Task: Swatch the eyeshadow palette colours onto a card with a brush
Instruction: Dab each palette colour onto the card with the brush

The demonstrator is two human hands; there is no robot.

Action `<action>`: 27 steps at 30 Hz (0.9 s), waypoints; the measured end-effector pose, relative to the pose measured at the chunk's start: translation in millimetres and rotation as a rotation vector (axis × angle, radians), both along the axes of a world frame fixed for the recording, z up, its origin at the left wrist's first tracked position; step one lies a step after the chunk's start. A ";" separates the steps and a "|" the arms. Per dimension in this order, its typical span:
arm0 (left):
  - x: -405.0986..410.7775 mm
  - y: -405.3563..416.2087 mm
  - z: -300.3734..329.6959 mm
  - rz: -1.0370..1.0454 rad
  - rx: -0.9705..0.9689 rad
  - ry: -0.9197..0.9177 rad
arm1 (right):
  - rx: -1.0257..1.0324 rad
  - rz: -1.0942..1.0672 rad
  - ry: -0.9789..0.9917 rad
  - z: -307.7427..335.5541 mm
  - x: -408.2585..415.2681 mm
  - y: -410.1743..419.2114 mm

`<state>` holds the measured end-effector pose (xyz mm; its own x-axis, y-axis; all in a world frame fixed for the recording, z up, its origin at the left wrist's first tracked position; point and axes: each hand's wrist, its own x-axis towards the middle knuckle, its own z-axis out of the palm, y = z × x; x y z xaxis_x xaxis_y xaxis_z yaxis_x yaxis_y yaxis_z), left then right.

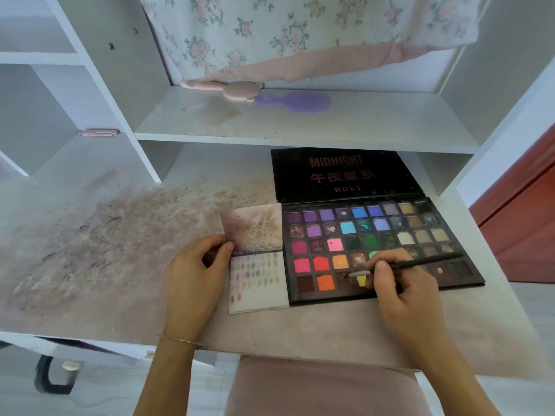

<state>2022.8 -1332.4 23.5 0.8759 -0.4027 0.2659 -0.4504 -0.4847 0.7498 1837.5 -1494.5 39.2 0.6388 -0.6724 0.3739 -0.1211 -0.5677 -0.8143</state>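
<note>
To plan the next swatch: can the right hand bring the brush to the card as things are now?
Probably yes. The right hand holds the brush over the palette; the card lies beside it, unobstructed.

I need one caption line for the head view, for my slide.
Right hand dips brush into eyeshadow palette while left hand steadies swatch card.

The palette is black with purple, blue, pink, orange and green pans; the card white with pastel dabs; the curtain floral pink.
</note>
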 end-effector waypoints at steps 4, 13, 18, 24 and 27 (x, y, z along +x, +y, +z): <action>-0.4 -0.2 0.6 0.003 0.005 -0.004 | -0.007 0.048 0.063 -0.8 1.4 0.5; -1.0 -0.6 1.8 0.011 0.019 -0.003 | 0.026 0.066 0.054 2.7 1.5 1.8; -0.9 -0.4 1.7 0.011 0.014 0.002 | 0.052 0.032 0.037 1.6 0.2 -0.1; 0.0 -0.4 0.8 0.014 0.011 0.012 | 0.082 0.058 -0.016 2.2 3.2 2.7; -0.1 -0.2 0.7 0.010 0.013 0.008 | 0.182 0.115 -0.045 2.3 8.6 9.7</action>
<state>2022.7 -1332.7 24.2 0.8819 -0.3972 0.2540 -0.4397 -0.4986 0.7471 1846.1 -1484.8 41.5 0.7005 -0.6554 0.2825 -0.0255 -0.4186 -0.9078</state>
